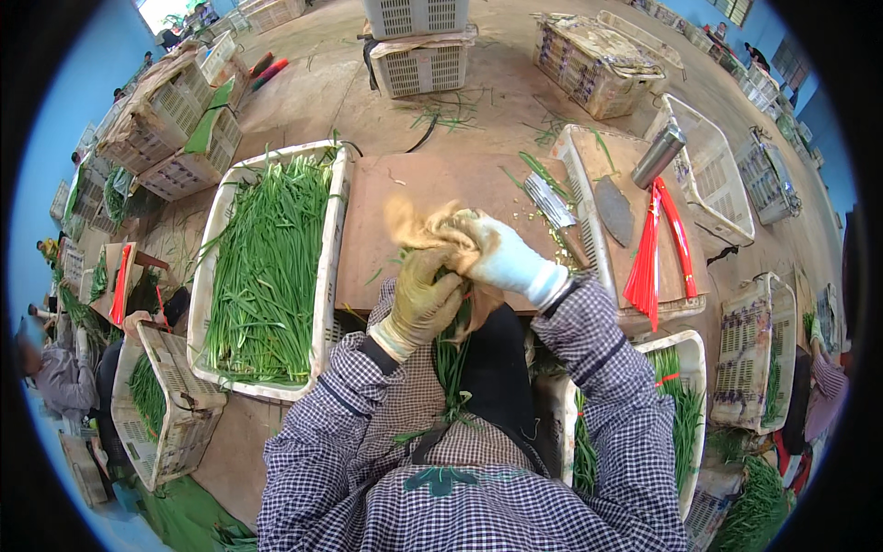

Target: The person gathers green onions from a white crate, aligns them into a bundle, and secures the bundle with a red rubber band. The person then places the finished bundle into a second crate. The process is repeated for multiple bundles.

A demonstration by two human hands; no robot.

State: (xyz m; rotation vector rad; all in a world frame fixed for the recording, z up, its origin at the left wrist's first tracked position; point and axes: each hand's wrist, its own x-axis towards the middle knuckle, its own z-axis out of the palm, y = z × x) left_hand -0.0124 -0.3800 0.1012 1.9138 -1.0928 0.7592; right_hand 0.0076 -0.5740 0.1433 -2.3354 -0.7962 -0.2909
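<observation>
My left hand [421, 297], in a stained yellowish glove, grips a bunch of long green leafy stalks [450, 372], likely garlic chives. Their leaves hang down over my lap. In a pale blue and white glove, my right hand [507, 252] clutches a tan cloth [441, 226] wrapped around the bunch's upper end, which it mostly hides. One loose end of the cloth is blurred. Both hands meet above the near edge of a brown board [386, 186]. To their right lies a knife [550, 201] with a wet, bright blade, among green trimmings.
A white crate [336, 214] full of loose green stalks stands at left. On a crate-top board at right are a steel flask [659, 157], a dark flat blade-like piece [612, 210] and red tie strips [645, 269]. Tied bunches fill a crate [695, 414] by my right elbow. Other people work nearby.
</observation>
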